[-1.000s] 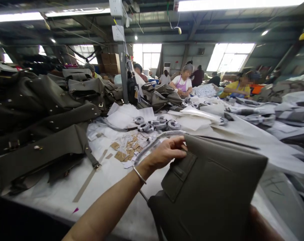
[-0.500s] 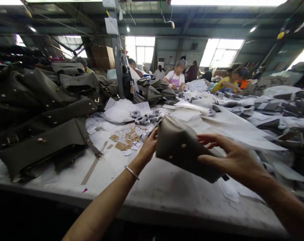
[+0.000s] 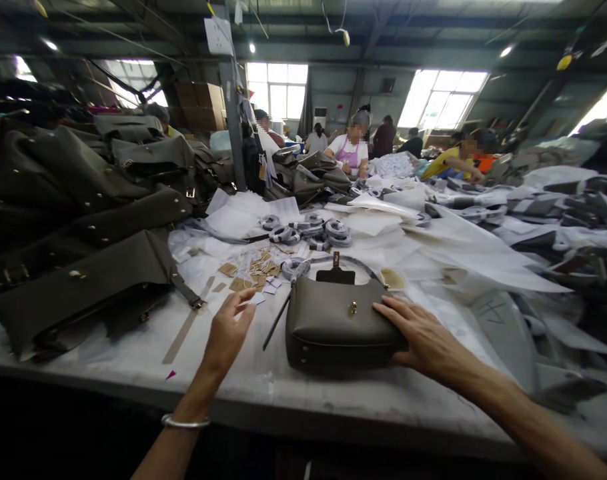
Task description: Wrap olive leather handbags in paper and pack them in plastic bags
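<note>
A dark olive handbag (image 3: 341,323) lies on the table in front of me, with a gold clasp fitting (image 3: 352,307) facing up. Its handle arches behind it, and a flap tab (image 3: 336,268) points away from me. A loose strap end hangs out at its left side. Across the bag's right end rests my right hand (image 3: 423,333), fingers stretched and lying on the leather, thumb lower down. My left hand (image 3: 228,327), with a silver bangle on the wrist, hovers left of the bag, fingers apart, holding nothing.
More dark bags (image 3: 83,287) are heaped on the left. Cardboard tags (image 3: 256,270) and wrapped strap coils (image 3: 308,230) lie behind the handbag. White sheets (image 3: 478,247) and wrapped pieces cover the right. Several people work farther back; a post (image 3: 233,113) stands beyond the table.
The handbag has come down from the air onto the table and turned clasp side up. My left hand has let go and moved left; my right hand now rests on the bag's right end.
</note>
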Demonstrator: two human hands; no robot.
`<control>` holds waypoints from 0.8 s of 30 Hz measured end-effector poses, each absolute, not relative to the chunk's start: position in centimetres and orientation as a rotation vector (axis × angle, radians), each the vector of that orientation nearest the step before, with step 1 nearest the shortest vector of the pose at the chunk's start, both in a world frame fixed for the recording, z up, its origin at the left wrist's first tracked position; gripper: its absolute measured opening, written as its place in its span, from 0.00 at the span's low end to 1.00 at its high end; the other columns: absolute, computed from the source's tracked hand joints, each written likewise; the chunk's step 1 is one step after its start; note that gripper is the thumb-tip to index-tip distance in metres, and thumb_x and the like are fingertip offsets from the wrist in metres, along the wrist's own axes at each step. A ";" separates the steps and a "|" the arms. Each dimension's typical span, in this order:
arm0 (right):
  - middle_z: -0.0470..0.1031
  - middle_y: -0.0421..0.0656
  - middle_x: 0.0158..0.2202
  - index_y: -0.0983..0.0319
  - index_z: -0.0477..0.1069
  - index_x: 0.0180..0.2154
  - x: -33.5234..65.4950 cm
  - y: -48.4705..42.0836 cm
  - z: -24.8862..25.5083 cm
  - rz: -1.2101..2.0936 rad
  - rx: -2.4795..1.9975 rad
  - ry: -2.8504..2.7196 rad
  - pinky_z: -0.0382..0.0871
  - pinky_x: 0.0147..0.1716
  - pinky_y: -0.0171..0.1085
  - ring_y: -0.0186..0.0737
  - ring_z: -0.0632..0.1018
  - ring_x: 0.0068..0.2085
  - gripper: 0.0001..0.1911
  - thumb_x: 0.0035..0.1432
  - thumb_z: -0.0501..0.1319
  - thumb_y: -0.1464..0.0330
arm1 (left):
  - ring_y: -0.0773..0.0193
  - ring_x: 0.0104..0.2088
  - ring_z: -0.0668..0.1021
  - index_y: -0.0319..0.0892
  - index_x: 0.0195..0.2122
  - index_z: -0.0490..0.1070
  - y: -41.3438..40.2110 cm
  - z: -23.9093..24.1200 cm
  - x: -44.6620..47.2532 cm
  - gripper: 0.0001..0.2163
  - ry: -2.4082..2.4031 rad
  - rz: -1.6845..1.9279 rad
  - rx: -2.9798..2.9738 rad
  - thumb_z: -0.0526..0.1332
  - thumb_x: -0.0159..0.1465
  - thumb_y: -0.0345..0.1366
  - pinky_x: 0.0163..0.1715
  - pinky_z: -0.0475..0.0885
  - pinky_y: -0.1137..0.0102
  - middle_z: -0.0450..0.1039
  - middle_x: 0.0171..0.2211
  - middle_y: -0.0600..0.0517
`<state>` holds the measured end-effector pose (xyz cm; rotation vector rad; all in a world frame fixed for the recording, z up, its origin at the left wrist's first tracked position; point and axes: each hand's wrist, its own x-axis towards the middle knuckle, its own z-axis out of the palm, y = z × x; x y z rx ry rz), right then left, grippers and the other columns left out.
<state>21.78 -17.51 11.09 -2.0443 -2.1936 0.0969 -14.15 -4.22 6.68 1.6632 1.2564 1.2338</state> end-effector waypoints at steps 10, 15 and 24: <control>0.66 0.48 0.63 0.58 0.67 0.60 20.6 -20.2 10.1 0.010 -1.961 -2.116 0.65 0.61 0.52 0.53 0.68 0.61 0.37 0.48 0.68 0.75 | 0.54 0.62 0.68 0.49 0.61 0.67 -6.0 9.9 -10.9 0.22 0.865 0.606 2.343 0.60 0.66 0.46 0.64 0.62 0.57 0.66 0.63 0.50; 0.67 0.47 0.62 0.55 0.67 0.61 18.7 -22.8 10.1 0.018 -1.978 -2.133 0.69 0.57 0.53 0.55 0.71 0.59 0.39 0.45 0.70 0.74 | 0.54 0.65 0.64 0.50 0.65 0.58 -7.3 9.4 -13.5 0.37 0.877 0.430 2.566 0.70 0.56 0.40 0.64 0.62 0.57 0.60 0.66 0.49; 0.61 0.51 0.66 0.60 0.61 0.65 15.8 -18.6 10.6 0.305 -1.858 -2.386 0.54 0.65 0.59 0.58 0.63 0.65 0.44 0.46 0.70 0.65 | 0.49 0.63 0.67 0.42 0.66 0.57 -10.1 8.1 -10.9 0.39 0.935 0.455 2.872 0.64 0.51 0.24 0.60 0.68 0.53 0.62 0.64 0.44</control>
